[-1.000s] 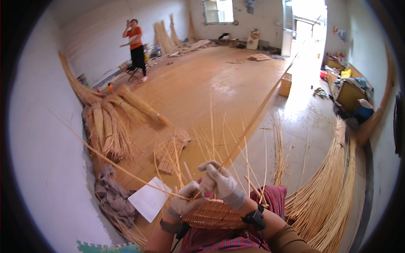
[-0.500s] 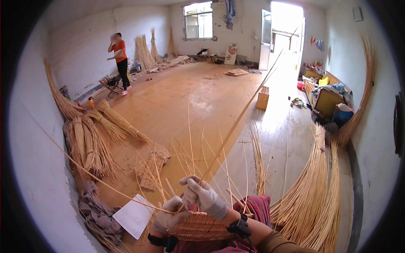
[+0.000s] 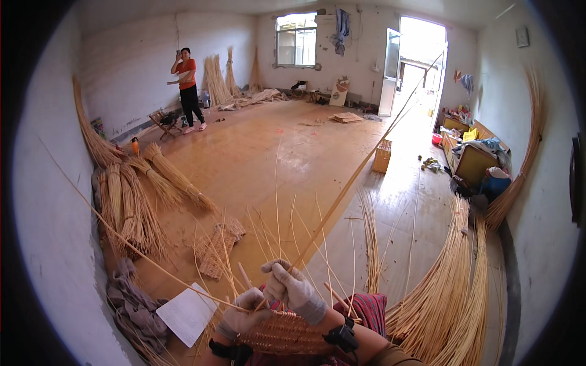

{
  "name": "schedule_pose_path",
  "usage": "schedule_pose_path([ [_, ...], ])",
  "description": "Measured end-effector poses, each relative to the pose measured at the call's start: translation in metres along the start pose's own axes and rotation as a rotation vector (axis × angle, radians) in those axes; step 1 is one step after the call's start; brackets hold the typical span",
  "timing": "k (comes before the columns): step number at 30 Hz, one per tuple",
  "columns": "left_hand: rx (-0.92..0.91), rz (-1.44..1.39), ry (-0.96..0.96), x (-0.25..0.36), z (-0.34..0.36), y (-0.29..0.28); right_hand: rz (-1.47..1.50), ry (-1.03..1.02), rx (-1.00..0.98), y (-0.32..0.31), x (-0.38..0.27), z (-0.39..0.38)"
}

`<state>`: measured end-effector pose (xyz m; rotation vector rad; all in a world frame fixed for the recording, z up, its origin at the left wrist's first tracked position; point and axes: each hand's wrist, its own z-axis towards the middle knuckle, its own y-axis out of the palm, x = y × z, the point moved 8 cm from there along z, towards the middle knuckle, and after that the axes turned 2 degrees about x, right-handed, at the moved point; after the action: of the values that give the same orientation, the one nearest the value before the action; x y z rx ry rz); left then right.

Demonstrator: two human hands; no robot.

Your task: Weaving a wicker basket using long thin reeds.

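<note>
A partly woven wicker panel [image 3: 285, 337] lies across my lap, with several thin willow rods standing up from its far edge. My left hand [image 3: 247, 314], in a pale work glove, is closed at the panel's left corner, around a long rod [image 3: 160, 267] that runs up to the left. Just right of it, my gloved right hand [image 3: 295, 290] pinches another long willow rod [image 3: 342, 196], which slants up and away toward the doorway. Both fists are close together over the weaving. The lower end of the right rod is partly hidden by my fingers.
Bundles of willow rods [image 3: 434, 287] lie on my right, and more bundles [image 3: 129, 204] on the left. A woven piece [image 3: 215, 255], a white paper sheet [image 3: 187, 314] and grey cloth [image 3: 135, 299] are on the floor nearby. A person [image 3: 188, 85] stands far left.
The view has tilted slightly, so the far room sits lower in the picture. My hands keep almost the same grip and place on the rods and panel.
</note>
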<state>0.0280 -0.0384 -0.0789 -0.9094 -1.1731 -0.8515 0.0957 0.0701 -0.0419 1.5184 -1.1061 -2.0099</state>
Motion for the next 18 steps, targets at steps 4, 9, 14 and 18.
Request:
schedule_pose_path([
  [4, -0.001, 0.005, -0.014, 0.004, 0.0, 0.001, -0.05, 0.007, 0.015, 0.002, -0.001, -0.002],
  [9, 0.034, 0.014, -0.045, 0.01, -0.002, 0.001, -0.021, 0.003, 0.017, 0.0, 0.0, -0.001],
  [14, 0.042, -0.015, -0.051, 0.01, -0.004, 0.001, -0.02, -0.009, -0.01, -0.002, 0.002, -0.001],
  [18, 0.037, -0.029, -0.053, 0.008, -0.005, 0.001, 0.005, -0.006, -0.032, 0.001, 0.002, -0.002],
])
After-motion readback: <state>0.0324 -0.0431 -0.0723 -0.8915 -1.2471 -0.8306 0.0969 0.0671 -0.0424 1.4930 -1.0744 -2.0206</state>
